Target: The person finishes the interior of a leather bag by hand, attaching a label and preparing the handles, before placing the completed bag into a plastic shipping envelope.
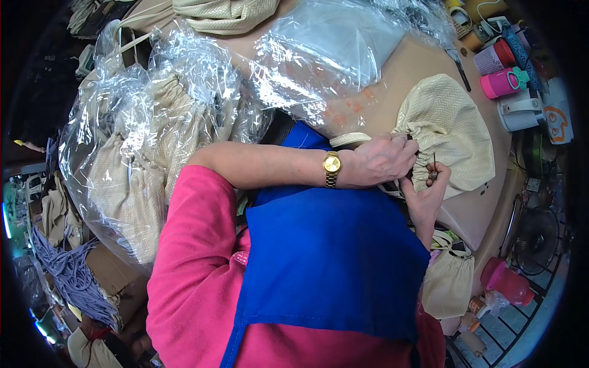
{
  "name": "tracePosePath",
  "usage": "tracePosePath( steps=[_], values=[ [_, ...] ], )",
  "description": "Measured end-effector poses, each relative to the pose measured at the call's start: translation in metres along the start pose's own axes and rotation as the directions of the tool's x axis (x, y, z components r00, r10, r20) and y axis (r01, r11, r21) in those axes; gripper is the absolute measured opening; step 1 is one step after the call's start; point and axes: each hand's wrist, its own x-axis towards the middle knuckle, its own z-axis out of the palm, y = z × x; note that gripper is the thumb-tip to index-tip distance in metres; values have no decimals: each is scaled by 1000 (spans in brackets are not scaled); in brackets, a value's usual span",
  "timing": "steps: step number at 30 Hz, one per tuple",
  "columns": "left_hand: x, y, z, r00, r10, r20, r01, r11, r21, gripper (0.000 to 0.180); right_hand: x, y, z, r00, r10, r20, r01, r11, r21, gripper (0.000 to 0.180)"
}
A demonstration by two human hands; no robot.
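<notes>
A cream woven drawstring bag (457, 135) lies on the table at the right, its gathered mouth toward me. My left hand (383, 158), with a gold watch on its wrist, is closed on the gathered edge of that bag. Just below it, my right hand (427, 193) is pinched around a thin dark pin-like tool (434, 158) that points away from me, against the gathered cloth. Its kind is too small to make out. A cream strap (350, 139) loops out beside my left wrist. The cloth between my fingers is partly hidden.
Clear plastic bags (132, 147) with cream bags inside fill the left. Flat clear plastic sheets (331, 43) lie ahead. A black-handled tool (459, 67), a pink bottle (500, 83) and a white mug (520, 111) stand at right. Another drawstring bag (451, 282) hangs near my right arm.
</notes>
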Motion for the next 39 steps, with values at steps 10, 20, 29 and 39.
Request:
tracePosePath(
  steps=[10, 20, 29, 39],
  values=[
    [-15, 18, -1, 991, -65, 116, 47, 987, 151, 17, -4, 2, 7, 996, -75, -58, 72, 997, -42, 45],
    [-20, 28, -8, 976, -75, 202, 0, 938, 347, 23, -5, 9, 12, 993, -78, -88, 72, 995, -67, 43],
    [-20, 26, -11, 976, -91, 198, 25, 950, 311, 22, -3, -2, 5, 999, 10, -31, -11, 999, -33, 41],
    [20, -10, -20, 990, -141, -15, 138, 982, -127, 22, -11, 3, 6, 992, 7, -126, 4, 996, 86, 33]
  ],
)
